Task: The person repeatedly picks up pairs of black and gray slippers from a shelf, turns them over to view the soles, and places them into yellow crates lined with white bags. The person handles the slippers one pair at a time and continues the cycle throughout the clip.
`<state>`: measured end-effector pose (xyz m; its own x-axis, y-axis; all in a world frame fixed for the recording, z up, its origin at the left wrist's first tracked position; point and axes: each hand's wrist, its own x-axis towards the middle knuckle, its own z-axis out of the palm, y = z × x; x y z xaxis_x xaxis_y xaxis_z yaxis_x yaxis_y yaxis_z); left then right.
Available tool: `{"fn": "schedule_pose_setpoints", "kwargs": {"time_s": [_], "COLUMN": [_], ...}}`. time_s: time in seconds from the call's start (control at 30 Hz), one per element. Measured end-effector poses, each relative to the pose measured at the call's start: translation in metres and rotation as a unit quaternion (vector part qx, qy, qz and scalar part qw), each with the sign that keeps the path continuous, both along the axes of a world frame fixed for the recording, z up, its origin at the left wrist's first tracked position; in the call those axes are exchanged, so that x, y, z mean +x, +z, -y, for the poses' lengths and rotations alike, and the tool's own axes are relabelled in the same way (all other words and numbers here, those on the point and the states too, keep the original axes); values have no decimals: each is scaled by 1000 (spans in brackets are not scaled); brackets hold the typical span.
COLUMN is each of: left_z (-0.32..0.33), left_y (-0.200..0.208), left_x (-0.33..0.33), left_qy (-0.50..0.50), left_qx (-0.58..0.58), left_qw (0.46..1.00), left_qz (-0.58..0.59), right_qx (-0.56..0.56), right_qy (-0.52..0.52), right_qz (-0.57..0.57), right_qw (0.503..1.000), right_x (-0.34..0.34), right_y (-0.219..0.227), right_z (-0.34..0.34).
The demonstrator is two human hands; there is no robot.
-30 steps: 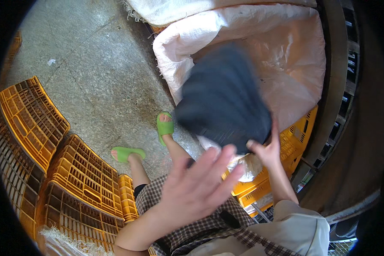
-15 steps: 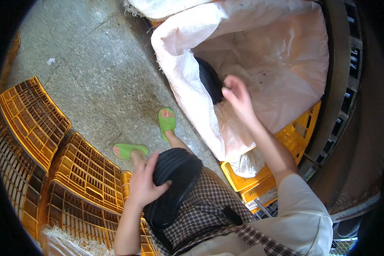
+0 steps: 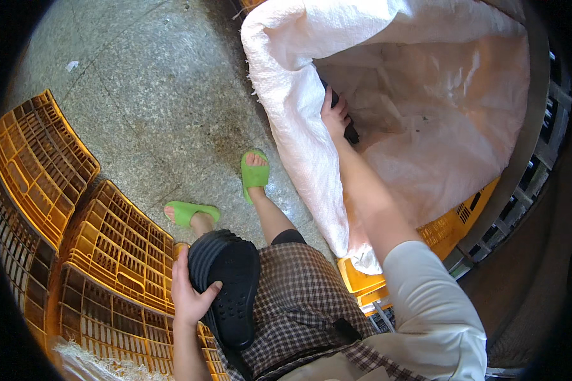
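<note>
My left hand [image 3: 189, 295] is closed on the edge of a black slipper [image 3: 235, 289] with a ridged strap and small holes in its footbed, held over my lap. My right hand [image 3: 337, 117] reaches down inside a large white woven sack [image 3: 295, 101]. Its fingers are wrapped round another black piece [image 3: 351, 133], which looks like a matching slipper. Most of that piece is hidden by my hand and the sack's folded rim.
Yellow plastic crates [image 3: 117, 244] are stacked at the left, and another yellow crate [image 3: 448, 232] stands beneath the sack. Green slippers [image 3: 255, 173] are on my feet on the grey floor [image 3: 152, 95]. A curved dark metal edge [image 3: 534, 133] runs along the right.
My right hand has gone down and left into the sack and taken hold of the black piece there. My left hand has turned the slipper, so its footbed now shows, and moved slightly left.
</note>
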<state>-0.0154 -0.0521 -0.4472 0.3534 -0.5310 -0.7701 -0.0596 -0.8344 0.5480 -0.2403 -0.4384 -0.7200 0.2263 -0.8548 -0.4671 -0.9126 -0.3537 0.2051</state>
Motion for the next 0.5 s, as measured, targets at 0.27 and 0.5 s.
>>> {"fn": "schedule_pose_setpoints", "kwargs": {"time_s": [0.27, 0.5], "left_z": [-2, -12], "left_y": [-3, 6], "left_x": [-3, 2], "left_qy": [-35, -5], "left_qx": [-3, 21], "left_qw": [999, 1000], "left_qz": [10, 8], "right_qx": [-50, -25], "right_qy": [82, -130], "right_qz": [-209, -16], "right_qw": [973, 991], "right_x": [-5, 39], "right_y": [-10, 21], "right_z": [11, 28]}}
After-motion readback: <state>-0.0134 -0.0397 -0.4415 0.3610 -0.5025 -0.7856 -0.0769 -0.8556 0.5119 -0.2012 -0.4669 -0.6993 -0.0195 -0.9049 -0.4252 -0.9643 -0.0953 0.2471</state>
